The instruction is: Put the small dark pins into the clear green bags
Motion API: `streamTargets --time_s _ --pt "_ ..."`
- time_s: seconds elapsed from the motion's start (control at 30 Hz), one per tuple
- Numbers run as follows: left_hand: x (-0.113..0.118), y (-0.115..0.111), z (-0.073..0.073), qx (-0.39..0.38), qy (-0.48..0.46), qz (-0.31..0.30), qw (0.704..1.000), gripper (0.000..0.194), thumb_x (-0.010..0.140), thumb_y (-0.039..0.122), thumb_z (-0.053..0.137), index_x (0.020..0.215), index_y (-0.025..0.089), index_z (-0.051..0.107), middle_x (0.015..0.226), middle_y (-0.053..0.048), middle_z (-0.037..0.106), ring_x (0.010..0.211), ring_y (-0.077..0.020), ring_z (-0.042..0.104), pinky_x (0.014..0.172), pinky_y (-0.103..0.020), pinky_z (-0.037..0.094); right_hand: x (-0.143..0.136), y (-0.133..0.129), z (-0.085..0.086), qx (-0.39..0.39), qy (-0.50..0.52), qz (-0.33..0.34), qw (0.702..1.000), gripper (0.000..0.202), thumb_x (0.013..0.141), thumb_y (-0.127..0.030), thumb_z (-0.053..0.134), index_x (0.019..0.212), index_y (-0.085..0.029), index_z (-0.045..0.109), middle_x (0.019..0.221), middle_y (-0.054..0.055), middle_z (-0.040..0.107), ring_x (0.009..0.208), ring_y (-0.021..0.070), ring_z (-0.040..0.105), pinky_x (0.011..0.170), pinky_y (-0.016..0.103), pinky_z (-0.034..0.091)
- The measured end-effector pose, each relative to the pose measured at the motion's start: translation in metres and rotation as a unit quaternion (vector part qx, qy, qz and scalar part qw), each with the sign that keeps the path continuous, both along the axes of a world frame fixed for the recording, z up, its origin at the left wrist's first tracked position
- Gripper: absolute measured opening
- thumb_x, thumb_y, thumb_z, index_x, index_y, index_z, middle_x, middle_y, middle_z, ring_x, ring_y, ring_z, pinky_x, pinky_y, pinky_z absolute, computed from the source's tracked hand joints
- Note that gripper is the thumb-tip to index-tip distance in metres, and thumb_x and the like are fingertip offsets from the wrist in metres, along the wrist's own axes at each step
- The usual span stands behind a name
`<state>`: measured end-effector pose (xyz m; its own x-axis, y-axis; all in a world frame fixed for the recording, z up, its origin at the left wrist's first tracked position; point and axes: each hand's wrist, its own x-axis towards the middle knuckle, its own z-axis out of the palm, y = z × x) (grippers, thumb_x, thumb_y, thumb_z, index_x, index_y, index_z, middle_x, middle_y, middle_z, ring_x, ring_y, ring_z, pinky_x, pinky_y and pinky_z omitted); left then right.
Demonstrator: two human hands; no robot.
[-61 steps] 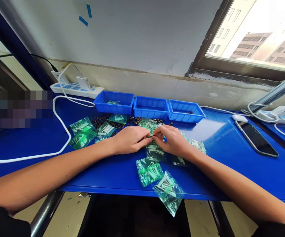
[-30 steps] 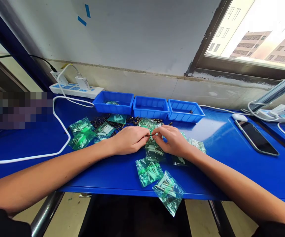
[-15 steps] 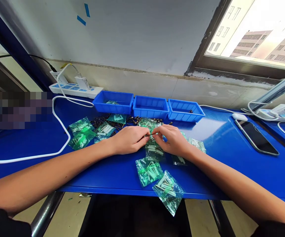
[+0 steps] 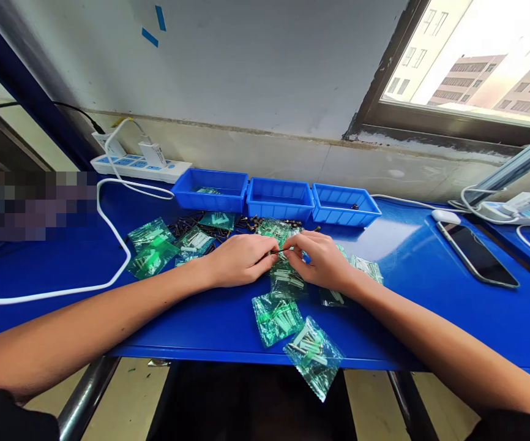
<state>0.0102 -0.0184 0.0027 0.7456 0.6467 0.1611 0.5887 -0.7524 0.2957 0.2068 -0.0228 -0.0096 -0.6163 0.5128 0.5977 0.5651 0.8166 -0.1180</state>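
My left hand (image 4: 245, 260) and my right hand (image 4: 320, 260) meet over the middle of the table, each with thumb and fingers pinched. Between the fingertips runs a thin dark rod (image 4: 280, 250), with one end in each pinch; its exact kind is too small to make out. Below the hands lies a clear green packet (image 4: 287, 283) with pale and metal pieces inside. Two more packets (image 4: 277, 318) are nearer the table's front edge, and the closest packet (image 4: 314, 355) hangs partly over it. Loose dark screw-like pieces (image 4: 186, 225) are heaped behind my left hand.
Three blue bins (image 4: 279, 208) stand in a row along the wall. Green packets (image 4: 152, 260) lie at the left by a white cable (image 4: 117, 236). A power strip (image 4: 141, 170) is at back left, a phone (image 4: 478, 254) at right.
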Motion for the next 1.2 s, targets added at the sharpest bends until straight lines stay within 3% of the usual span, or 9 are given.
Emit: streamTargets --time_s 1.2 --pt "0.0007 -0.0008 0.0 0.004 -0.006 0.006 1.0 0.019 0.087 0.026 0.041 0.072 0.018 0.049 0.063 0.001 0.055 0.056 -0.0131 0.05 0.053 -0.024 0.032 0.0 0.0004 0.0004 -0.006 0.002 0.003 1.0 0.014 0.087 -0.02 0.045 0.079 -0.017 0.057 0.057 0.0 0.059 0.054 0.0121 0.052 0.055 0.024 0.038"
